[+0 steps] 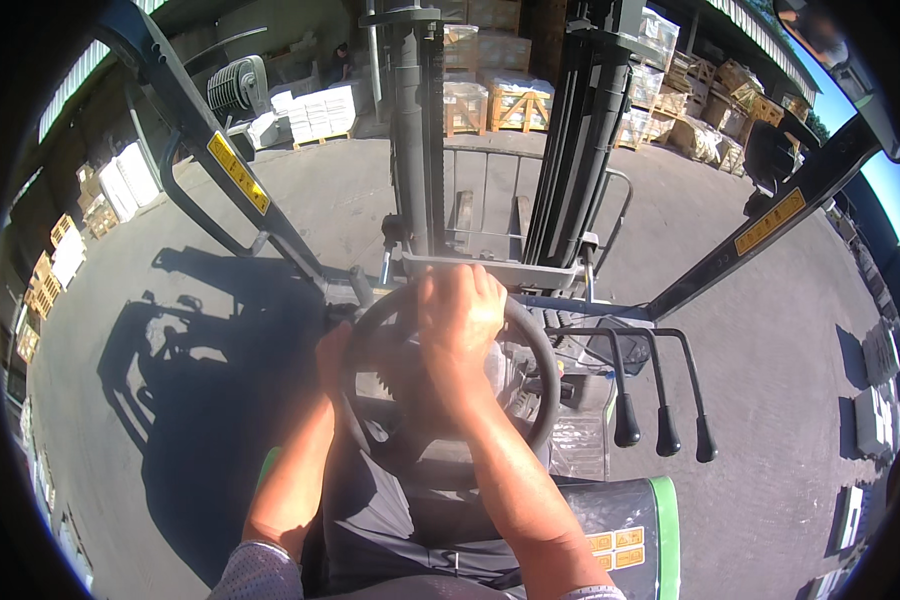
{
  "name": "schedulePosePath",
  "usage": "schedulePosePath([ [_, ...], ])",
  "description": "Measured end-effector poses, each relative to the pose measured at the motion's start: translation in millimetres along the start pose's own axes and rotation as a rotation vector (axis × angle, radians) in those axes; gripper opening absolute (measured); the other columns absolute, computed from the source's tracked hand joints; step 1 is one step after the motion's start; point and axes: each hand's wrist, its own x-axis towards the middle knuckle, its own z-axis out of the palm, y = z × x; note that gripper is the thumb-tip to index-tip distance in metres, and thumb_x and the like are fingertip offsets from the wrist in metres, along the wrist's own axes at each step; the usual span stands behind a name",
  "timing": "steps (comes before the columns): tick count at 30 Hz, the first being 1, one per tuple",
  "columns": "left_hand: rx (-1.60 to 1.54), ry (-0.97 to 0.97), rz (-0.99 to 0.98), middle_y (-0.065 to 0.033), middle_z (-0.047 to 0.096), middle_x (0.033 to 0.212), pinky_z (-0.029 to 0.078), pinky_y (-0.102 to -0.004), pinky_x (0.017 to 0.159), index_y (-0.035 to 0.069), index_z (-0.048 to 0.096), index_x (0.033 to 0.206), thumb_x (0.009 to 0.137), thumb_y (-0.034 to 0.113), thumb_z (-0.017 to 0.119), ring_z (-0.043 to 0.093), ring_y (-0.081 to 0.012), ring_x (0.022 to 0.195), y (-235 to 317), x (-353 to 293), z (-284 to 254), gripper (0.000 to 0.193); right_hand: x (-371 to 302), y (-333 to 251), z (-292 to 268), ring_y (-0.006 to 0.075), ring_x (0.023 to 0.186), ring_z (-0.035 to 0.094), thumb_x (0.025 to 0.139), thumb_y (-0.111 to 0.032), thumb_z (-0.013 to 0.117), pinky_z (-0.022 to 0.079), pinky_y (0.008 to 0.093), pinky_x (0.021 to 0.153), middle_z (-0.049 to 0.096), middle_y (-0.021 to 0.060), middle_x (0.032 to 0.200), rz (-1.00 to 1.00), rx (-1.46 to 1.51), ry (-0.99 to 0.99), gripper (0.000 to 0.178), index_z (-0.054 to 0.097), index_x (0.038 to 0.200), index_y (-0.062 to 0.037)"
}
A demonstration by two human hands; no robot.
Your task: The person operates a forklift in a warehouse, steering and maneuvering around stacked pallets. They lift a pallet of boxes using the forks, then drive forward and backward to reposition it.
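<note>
I sit at the black steering wheel (544,385) of a forklift. My right hand (462,318) is closed over the top of the rim, its forearm crossing the wheel's middle. At the left side of the rim is my left hand (334,358), partly hazy in the glare; its fingers look wrapped round the wheel. Right of the wheel stand three black-knobbed levers (668,432), untouched by either hand. Beyond the wheel rises the dark mast (416,130), and between its uprights the two forks (520,222) show low down.
Crates on pallets (520,105) stand ahead in a shaded building. White stacked packs (320,112) sit ahead left, with a person (343,62) near them. More wooden crates (725,110) are piled ahead right. Pallets (48,285) line the far left, and pale blocks (873,420) the right edge.
</note>
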Motion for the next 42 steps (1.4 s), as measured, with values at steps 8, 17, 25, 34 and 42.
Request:
schedulePosePath([
  [8,0.321,-0.076,0.021,-0.0232,0.065,0.077,0.046,-0.0477,0.064,0.001,0.067,0.085,0.107,0.037,0.049,0.056,-0.0313,0.065,1,1,-11,0.046,-142,-84,-56,0.0298,0.082,0.059,0.078,-0.008,0.080,0.048,0.0471,0.090,0.057,0.0096,0.082,-0.158,0.275,-0.425,0.019,0.062,0.083,-0.0067],
  [17,0.087,-0.053,0.039,-0.0039,0.050,0.066,0.041,-0.0390,0.061,-0.002,0.059,0.082,0.109,0.040,0.050,0.044,-0.0122,0.067,7,-11,-9,0.051,-54,44,-118,0.0336,0.082,0.060,0.085,-0.005,0.077,0.047,0.0455,0.082,0.063,0.0106,0.085,0.038,-0.144,-0.065,0.017,0.060,0.086,-0.0045],
  [25,0.065,-0.071,0.148,-0.0117,0.062,0.072,0.050,-0.0408,0.067,0.003,0.063,0.089,0.108,0.039,0.051,0.065,-0.0217,0.070,10,2,0,0.043,2,-2,15,0.0348,0.080,0.057,0.082,-0.008,0.078,0.045,0.0466,0.080,0.058,0.0122,0.079,-0.087,0.027,-0.029,0.019,0.059,0.083,-0.0047],
  [34,0.255,-0.052,0.028,-0.0078,0.064,0.072,0.046,-0.0435,0.066,0.002,0.066,0.084,0.107,0.041,0.050,0.054,-0.0230,0.068,34,-12,8,0.049,-121,-61,-36,0.0330,0.088,0.058,0.083,-0.011,0.077,0.047,0.0460,0.088,0.055,0.0116,0.085,-0.158,0.317,-0.467,0.018,0.061,0.085,-0.0042],
  [42,0.050,-0.021,0.056,-0.0053,0.056,0.069,0.042,-0.0383,0.060,0.001,0.060,0.080,0.109,0.034,0.048,0.050,-0.0182,0.066,36,-7,14,0.045,-132,-48,-36,0.0316,0.089,0.058,0.082,-0.011,0.078,0.047,0.0451,0.089,0.057,0.0114,0.085,-0.169,0.370,-0.537,0.018,0.063,0.088,-0.0027],
])
